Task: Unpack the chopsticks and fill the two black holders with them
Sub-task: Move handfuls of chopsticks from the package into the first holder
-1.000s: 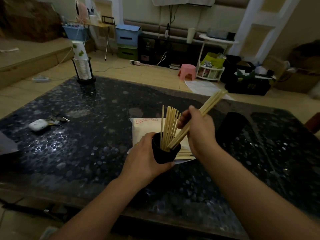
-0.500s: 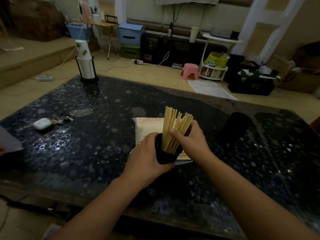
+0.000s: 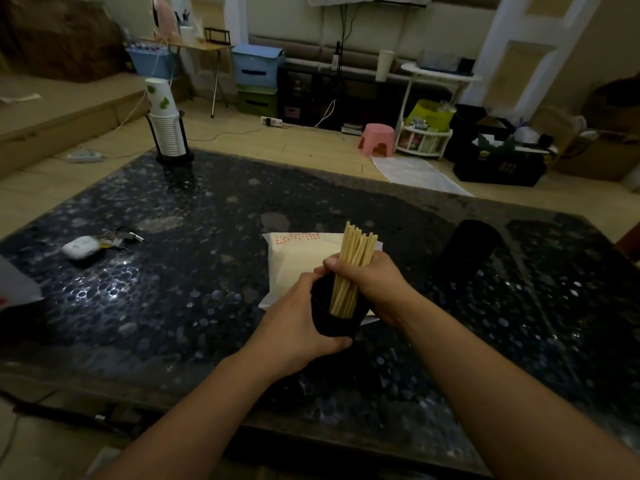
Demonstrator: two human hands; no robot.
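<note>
My left hand [image 3: 298, 317] wraps around a black holder [image 3: 337, 323] standing on the dark table. A bundle of pale wooden chopsticks [image 3: 353, 261] stands upright in it. My right hand [image 3: 377, 282] is closed around that bundle just above the holder's rim. Behind the hands lies the white chopstick package [image 3: 298, 258] with red print, partly hidden by them. The second black holder [image 3: 471, 251] stands to the right, apart from both hands; I cannot see inside it.
A white earbud case [image 3: 81, 247] and keys [image 3: 119, 237] lie at the table's left. A rack of paper cups [image 3: 166, 129] stands at the far left corner. Grey paper [image 3: 17, 289] sits at the left edge. Floor clutter lies beyond the table [image 3: 173, 306].
My right hand lowered a tilted handful of chopsticks into the holder and now squeezes the whole bundle together upright. My left hand has kept its hold on the holder.
</note>
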